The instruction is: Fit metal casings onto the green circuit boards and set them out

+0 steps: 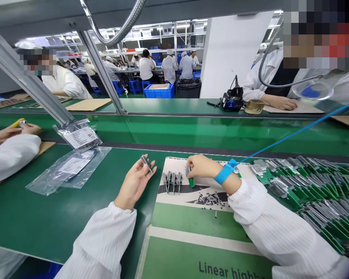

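Observation:
My left hand [135, 184] is raised palm up, with a small metal connector part [147, 163] pinched in its fingertips. My right hand [201, 166] pinches a small metal part on a green circuit board [190, 179] just above a printed cardboard sheet [197, 201]. A blue wrist strap [224, 173] circles that wrist, its blue cord running up to the right. Several metal parts [171, 182] stand in a row on the sheet, left of my right hand. Tiny black pieces [209, 199] lie scattered below them.
Stacked green boards with metal parts [308, 186] fill the bench at right. Clear plastic bags [71, 170] lie at left. A co-worker's hands [14, 130] hold a yellow-handled tool beyond them. A green conveyor belt [174, 131] runs across the bench behind the sheet.

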`<action>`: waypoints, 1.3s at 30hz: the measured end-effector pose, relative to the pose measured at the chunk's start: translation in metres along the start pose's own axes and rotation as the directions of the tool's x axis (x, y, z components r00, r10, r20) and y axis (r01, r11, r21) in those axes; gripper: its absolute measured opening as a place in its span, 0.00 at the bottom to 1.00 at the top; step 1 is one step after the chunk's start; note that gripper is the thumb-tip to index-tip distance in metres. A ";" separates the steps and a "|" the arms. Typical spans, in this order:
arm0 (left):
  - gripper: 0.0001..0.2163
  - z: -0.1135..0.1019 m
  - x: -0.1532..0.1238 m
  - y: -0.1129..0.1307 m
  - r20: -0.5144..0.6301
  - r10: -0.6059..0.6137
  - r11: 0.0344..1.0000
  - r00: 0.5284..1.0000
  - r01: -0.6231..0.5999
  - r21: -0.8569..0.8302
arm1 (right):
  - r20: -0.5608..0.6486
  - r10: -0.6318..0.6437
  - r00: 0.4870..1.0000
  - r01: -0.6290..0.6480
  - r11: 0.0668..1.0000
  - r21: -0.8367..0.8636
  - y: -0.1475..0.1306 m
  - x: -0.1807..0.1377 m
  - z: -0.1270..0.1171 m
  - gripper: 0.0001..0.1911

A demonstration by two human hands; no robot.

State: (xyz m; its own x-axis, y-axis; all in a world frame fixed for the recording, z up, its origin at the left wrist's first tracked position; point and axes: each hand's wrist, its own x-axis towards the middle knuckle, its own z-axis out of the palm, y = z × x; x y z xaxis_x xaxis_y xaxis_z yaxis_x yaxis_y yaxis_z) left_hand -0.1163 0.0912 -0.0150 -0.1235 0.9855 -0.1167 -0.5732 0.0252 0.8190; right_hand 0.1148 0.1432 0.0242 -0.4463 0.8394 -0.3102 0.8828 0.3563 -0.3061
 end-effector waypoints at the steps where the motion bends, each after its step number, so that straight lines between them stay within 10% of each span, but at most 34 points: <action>1: 0.11 0.000 0.000 0.000 0.003 -0.003 1.000 1.000 0.003 0.002 | 0.033 0.002 0.999 -0.002 1.000 -0.007 -0.005 -0.002 0.001 0.11; 13: 0.12 0.001 0.000 -0.002 0.027 -0.013 0.998 1.000 0.011 0.058 | 0.026 -0.035 0.999 0.032 0.993 0.114 -0.012 -0.007 0.012 0.16; 24: 0.13 0.003 -0.001 -0.004 0.034 -0.025 0.997 0.999 0.023 0.074 | -0.106 0.232 0.967 -0.241 0.967 -0.086 0.070 -0.013 -0.015 0.13; 39: 0.12 0.002 -0.001 -0.005 0.041 -0.026 0.997 0.999 0.022 0.074 | -0.114 0.149 0.982 -0.144 0.988 0.052 0.060 -0.014 -0.014 0.10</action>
State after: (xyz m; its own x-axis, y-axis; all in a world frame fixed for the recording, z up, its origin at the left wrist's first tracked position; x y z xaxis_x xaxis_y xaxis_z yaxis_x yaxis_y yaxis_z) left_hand -0.1120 0.0908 -0.0180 -0.0750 0.9906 -0.1143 -0.5139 0.0598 0.8558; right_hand 0.1764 0.1586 0.0231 -0.2902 0.9243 -0.2478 0.9290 0.2100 -0.3048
